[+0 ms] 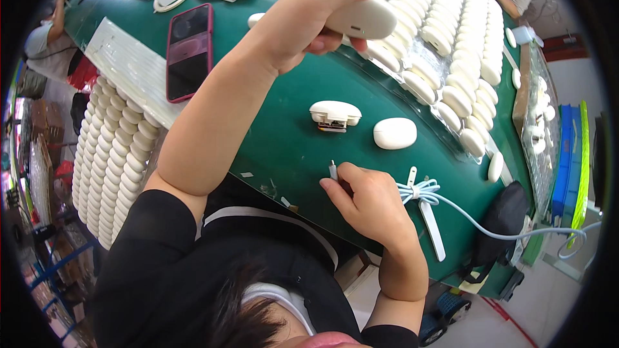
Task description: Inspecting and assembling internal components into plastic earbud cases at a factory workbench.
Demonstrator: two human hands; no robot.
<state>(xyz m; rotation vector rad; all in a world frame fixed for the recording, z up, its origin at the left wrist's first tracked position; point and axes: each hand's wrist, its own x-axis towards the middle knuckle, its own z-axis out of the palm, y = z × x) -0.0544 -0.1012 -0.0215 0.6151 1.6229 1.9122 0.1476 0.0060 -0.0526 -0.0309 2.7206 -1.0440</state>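
My left hand [300, 22] is raised over the far side of the green table [284, 135], gripping a smooth white oval case [364, 19] with a small port slot in its edge. Nearer to me, my right hand [374, 200] pinches the plug [333, 169] of a pale blue cable [477, 222]. Plug and case are well apart. Between the hands lies a white case [335, 114] with its inner parts showing at the near side. To its right sits a closed white rounded case [394, 133].
Clear trays [445, 58] hold rows of white cases at the far right; another stack [116, 161] stands at the left. A phone in a dark red frame [190, 51] lies at the left. A black pouch [503, 225] is at the right edge. Other people work across the table.
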